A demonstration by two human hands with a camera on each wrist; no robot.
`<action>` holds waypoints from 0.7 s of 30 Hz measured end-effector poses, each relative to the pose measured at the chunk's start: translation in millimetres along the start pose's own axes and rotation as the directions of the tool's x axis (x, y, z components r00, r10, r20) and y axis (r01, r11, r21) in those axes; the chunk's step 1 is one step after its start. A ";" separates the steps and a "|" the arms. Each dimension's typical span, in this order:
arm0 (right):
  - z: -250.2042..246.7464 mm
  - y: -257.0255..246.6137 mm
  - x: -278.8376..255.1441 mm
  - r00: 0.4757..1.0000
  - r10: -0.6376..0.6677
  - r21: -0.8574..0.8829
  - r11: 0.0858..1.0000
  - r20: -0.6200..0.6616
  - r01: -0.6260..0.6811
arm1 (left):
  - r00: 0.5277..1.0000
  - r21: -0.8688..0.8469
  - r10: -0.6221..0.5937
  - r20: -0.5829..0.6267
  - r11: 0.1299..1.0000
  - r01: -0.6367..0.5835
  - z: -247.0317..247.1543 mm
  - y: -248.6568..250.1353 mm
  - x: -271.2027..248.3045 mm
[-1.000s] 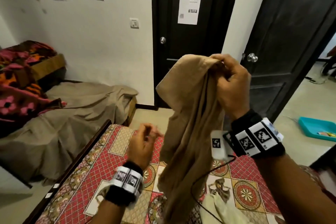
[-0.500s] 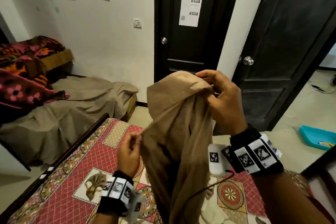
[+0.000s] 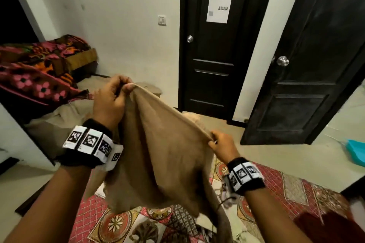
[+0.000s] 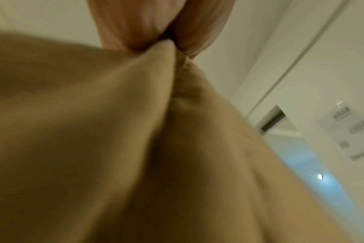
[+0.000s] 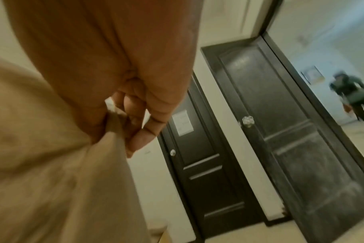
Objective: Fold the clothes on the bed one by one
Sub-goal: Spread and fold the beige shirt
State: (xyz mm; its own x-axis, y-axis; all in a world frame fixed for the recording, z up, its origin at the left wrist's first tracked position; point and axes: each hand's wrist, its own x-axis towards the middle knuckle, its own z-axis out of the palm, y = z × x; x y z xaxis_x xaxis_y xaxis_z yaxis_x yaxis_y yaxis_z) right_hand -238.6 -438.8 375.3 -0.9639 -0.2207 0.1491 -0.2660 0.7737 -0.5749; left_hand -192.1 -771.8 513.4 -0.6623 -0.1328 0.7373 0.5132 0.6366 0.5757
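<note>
Both corners of tan cloth [image 3: 158, 154] were pinched aloft, left hand [image 3: 110, 100] far, right hand [image 3: 223, 144] nearer, over bed [image 3: 296, 187]. Thin pinches risked slipping; the hem might be dropped unevenly.

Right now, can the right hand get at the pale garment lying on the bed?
Probably not freely: the right hand pinches the tan cloth, which hangs over the pale garment on the bed. The left hand pinches it too.
</note>
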 end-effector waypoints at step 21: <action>70.5 6.3 24.5 0.945 0.189 0.611 0.792 -0.266 0.014 | 0.964 0.097 -0.248 -0.101 0.961 0.257 -139.3 -28.4 2.8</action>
State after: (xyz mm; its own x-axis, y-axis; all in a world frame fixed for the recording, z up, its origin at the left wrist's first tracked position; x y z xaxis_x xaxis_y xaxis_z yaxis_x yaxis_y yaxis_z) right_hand -263.1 -481.2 318.7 -0.9645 0.0954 0.2461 -0.2166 0.2469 -0.9445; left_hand -132.5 -896.1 548.3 -0.7102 -0.3625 0.6034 0.2701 0.6512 0.7092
